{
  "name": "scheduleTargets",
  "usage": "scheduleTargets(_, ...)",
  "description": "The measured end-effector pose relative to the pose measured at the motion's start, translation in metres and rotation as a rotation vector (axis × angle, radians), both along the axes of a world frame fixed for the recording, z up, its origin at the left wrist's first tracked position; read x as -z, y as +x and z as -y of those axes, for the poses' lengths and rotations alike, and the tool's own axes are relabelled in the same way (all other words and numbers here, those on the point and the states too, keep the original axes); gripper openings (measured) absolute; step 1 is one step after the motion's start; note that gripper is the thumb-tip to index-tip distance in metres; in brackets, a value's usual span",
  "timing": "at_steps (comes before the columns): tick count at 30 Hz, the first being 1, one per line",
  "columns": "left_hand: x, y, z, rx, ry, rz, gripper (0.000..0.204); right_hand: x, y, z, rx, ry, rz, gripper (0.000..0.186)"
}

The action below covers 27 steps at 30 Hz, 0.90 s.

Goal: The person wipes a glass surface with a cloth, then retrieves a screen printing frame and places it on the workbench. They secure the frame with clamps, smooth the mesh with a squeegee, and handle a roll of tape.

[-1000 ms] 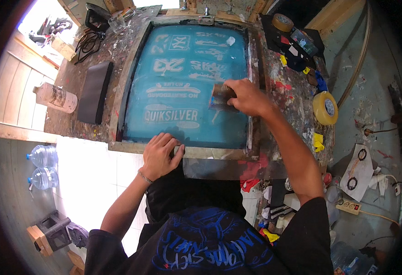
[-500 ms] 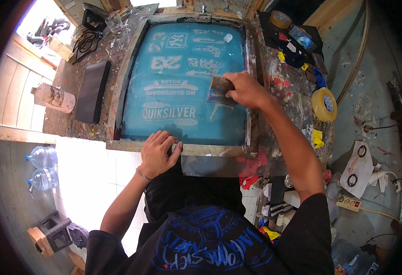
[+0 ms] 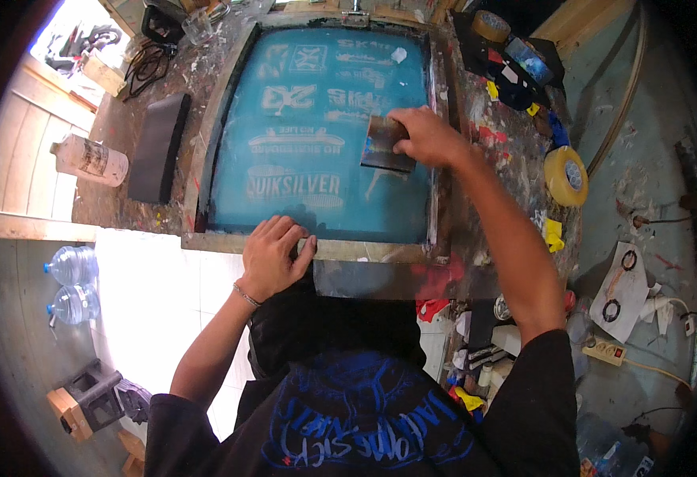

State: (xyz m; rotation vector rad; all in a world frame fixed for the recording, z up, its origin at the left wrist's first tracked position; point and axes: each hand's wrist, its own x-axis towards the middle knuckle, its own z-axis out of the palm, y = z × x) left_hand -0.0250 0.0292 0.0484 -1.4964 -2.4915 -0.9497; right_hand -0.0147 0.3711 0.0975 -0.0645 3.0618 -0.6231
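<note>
A wood-framed printing screen (image 3: 285, 222) with teal mesh and several pale stencil designs lies on the stained workbench before me. On the right part of the mesh, my right hand (image 3: 430, 137) grips a squeegee (image 3: 386, 147) with a dark, flat blade part, fingers wrapped over its right side. The squeegee's lower edge appears to rest on the mesh, partly covering a design. My left hand (image 3: 273, 254) is curled over the near frame rail, left of its middle, fingers on top. A small white scrap (image 3: 398, 55) sits on the mesh's far right.
Left of the screen are a dark flat block (image 3: 160, 149), a pinkish-white bottle (image 3: 91, 159) and a coiled black cable (image 3: 148, 70). Along the bench's right side lie a roll of clear yellowish tape (image 3: 565, 176), a brown tape roll (image 3: 491, 26) and yellow scraps. A hinge clamp (image 3: 355, 19) stands at the far rail.
The whole scene sits slightly higher in the view. My right hand and the squeegee have shifted only slightly, if at all, against the screen; my left hand stays on the near rail.
</note>
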Motion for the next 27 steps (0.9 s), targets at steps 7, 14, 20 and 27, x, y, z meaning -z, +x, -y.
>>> scheduleTargets(7,0.004,0.000,0.000,-0.012,0.005,-0.020,0.014,0.002,-0.022,-0.009,0.032,-0.013,0.159,0.042)
scheduleTargets(14,0.001,0.001,0.001,-0.005,-0.007,-0.014,0.015,-0.001,-0.021,-0.008,0.048,-0.014,0.167,0.040)
scheduleTargets(20,0.001,0.001,0.000,-0.004,-0.003,-0.019,0.014,-0.006,-0.010,0.001,0.070,-0.003,0.140,0.040)
scheduleTargets(27,0.003,0.000,0.001,0.003,0.025,-0.025,0.014,-0.008,0.009,0.014,0.029,0.004,0.053,0.042)
